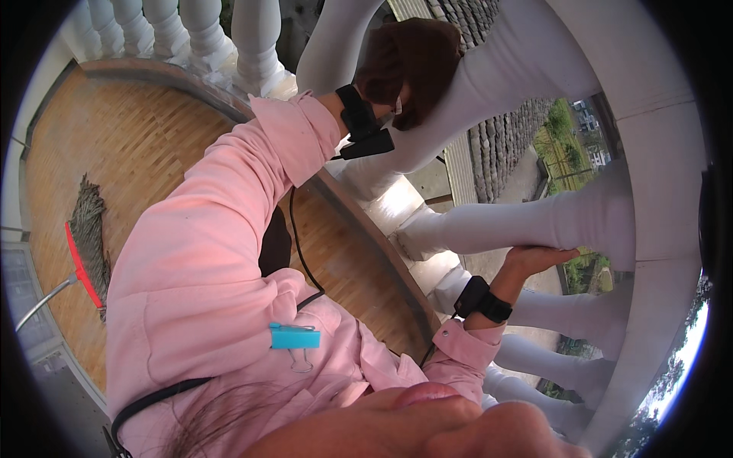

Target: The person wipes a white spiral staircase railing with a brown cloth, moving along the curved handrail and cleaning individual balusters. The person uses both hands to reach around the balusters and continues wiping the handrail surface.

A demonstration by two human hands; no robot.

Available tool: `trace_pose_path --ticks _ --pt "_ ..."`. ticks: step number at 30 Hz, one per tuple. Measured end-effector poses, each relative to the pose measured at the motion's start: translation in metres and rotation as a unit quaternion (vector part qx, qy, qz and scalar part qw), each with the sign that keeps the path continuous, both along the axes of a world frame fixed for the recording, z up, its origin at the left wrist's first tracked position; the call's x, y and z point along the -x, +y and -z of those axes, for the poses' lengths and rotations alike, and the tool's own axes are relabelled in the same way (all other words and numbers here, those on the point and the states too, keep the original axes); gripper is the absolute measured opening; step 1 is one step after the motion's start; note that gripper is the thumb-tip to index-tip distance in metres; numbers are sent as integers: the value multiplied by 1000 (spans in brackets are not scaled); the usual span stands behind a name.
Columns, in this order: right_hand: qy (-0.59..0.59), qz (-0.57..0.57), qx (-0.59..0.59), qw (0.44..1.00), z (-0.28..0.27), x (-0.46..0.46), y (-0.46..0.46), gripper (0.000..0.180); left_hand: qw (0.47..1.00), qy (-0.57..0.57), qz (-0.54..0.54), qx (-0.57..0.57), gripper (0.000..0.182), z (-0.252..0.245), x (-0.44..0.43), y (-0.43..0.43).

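Note:
A dark brown cloth [426, 57] is bunched in my left hand [383, 109], which is mostly covered by its folds. The cloth lies against the upper part of a white baluster [452, 111]. Further along the railing, the palm of my right hand [535, 260] rests flat against the side of another white baluster [504, 228], its fingers straight and pointing towards the handrail [658, 194]. Nothing is gripped in that hand. Black straps with small boxes, the left one [358, 114] and the right one [484, 300], circle both wrists.
A mop [83, 263] with grey strands and a red head lies on the wood-patterned floor [154, 120]. A black cable [295, 229] hangs by my pink sleeve. Several balusters stand along the curved ledge [366, 217]. Beyond them are a tiled roof [495, 154] and greenery.

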State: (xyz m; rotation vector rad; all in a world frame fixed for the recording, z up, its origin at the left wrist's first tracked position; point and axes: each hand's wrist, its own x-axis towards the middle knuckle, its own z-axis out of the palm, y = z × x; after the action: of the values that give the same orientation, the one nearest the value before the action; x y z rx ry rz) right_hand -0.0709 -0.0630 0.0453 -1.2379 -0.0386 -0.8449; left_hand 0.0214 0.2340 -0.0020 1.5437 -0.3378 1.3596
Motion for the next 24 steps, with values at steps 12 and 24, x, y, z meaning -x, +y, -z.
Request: trace_pose_path --ticks 12,24 --pt "1 7 -27 1000 -2 0 -1 68 988 -138 -72 8 47 -43 11 -45" --pt "-17 28 -31 999 3 -6 -5 71 998 17 18 -51 47 -27 -18 19"
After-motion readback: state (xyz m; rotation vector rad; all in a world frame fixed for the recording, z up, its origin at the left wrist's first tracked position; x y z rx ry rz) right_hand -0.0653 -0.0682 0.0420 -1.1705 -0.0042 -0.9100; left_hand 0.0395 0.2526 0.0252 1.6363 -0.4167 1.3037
